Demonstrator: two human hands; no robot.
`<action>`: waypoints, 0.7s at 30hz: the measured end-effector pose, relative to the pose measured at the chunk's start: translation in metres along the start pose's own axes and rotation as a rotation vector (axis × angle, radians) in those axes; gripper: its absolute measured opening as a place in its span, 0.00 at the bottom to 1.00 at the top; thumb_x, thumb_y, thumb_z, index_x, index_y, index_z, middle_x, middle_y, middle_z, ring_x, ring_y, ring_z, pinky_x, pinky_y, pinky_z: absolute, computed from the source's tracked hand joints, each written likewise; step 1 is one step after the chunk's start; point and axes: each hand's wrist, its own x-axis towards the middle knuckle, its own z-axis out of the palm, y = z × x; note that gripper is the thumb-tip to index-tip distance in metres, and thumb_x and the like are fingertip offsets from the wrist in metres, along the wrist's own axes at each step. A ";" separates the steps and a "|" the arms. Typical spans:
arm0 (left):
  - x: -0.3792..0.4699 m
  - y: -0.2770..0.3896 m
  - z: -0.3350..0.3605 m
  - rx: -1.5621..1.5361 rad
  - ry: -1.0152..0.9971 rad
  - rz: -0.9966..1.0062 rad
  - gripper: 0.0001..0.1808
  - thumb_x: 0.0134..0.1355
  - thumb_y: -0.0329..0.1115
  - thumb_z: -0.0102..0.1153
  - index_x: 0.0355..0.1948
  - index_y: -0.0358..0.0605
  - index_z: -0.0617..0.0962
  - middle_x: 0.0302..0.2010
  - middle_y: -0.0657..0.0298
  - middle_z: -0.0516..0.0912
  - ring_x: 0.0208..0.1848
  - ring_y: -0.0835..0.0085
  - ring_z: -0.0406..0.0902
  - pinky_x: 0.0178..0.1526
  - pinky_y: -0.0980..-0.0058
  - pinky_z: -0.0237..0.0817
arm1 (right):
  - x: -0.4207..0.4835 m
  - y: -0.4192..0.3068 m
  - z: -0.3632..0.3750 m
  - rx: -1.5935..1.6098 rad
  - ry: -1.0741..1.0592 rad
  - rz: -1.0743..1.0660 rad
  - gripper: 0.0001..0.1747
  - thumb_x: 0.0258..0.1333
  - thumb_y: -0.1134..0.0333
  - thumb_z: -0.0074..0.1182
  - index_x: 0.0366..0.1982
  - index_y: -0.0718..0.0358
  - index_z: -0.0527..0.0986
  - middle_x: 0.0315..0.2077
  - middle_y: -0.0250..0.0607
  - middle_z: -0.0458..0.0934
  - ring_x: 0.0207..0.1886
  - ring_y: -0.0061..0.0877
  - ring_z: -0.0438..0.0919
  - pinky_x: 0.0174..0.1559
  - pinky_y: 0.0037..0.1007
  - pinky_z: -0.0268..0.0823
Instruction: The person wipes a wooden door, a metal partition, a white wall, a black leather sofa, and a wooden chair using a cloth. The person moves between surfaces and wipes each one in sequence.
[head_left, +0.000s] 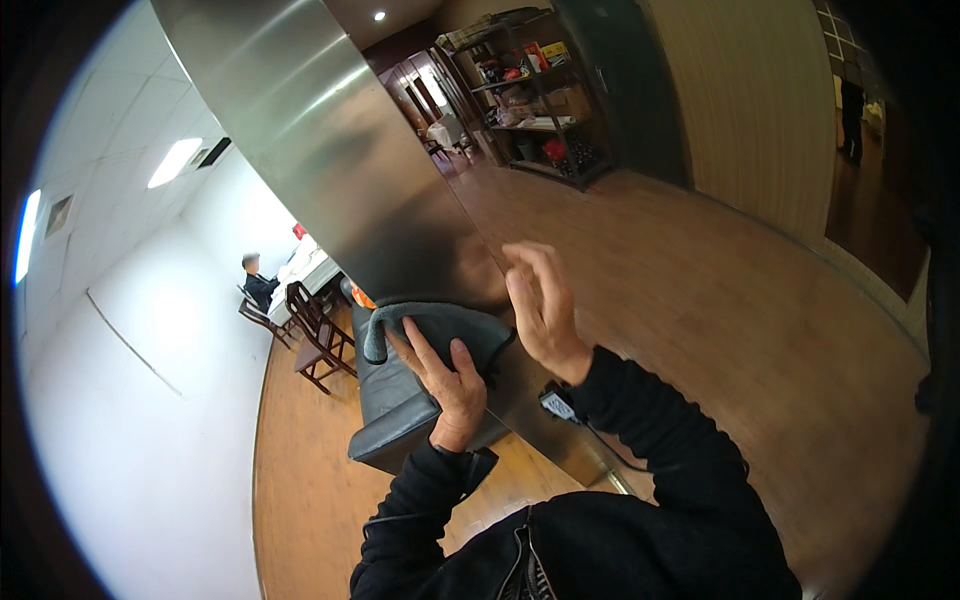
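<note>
A dark grey cloth lies spread against the lower part of a brushed stainless-steel panel. My left hand presses flat on the cloth, fingers apart, holding it to the metal; one corner folds over at the left. At the panel's right edge my right hand is raised with its fingers loosely bent and nothing in it. Its fingertips are close to that edge, and I cannot tell whether they touch it. A blurred reflection shows in the steel.
Behind the panel on the left stands a black leather sofa. Wooden chairs and a seated person are at a white table. A loaded metal shelf rack stands across the wood floor. A small labelled device hangs at my right sleeve.
</note>
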 end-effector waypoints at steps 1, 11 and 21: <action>-0.002 -0.001 0.002 0.011 0.006 -0.018 0.40 0.74 0.29 0.54 0.81 0.30 0.53 0.82 0.28 0.43 0.84 0.30 0.42 0.82 0.47 0.41 | -0.009 -0.012 -0.008 0.022 -0.065 0.017 0.14 0.75 0.69 0.52 0.55 0.69 0.78 0.49 0.47 0.84 0.47 0.29 0.83 0.48 0.31 0.75; -0.026 -0.023 -0.007 0.013 0.033 0.120 0.33 0.63 0.24 0.64 0.71 0.33 0.73 0.76 0.28 0.59 0.77 0.30 0.60 0.76 0.46 0.55 | -0.039 -0.033 0.023 -0.085 -0.343 -0.094 0.23 0.65 0.71 0.58 0.60 0.68 0.76 0.44 0.52 0.84 0.46 0.47 0.84 0.49 0.43 0.78; -0.008 -0.007 -0.038 0.043 -0.113 0.353 0.27 0.57 0.27 0.69 0.60 0.40 0.83 0.59 0.50 0.79 0.59 0.51 0.76 0.62 0.56 0.67 | -0.019 -0.025 0.013 -0.461 -0.268 -0.329 0.34 0.66 0.61 0.61 0.69 0.69 0.72 0.64 0.54 0.69 0.68 0.52 0.67 0.68 0.50 0.63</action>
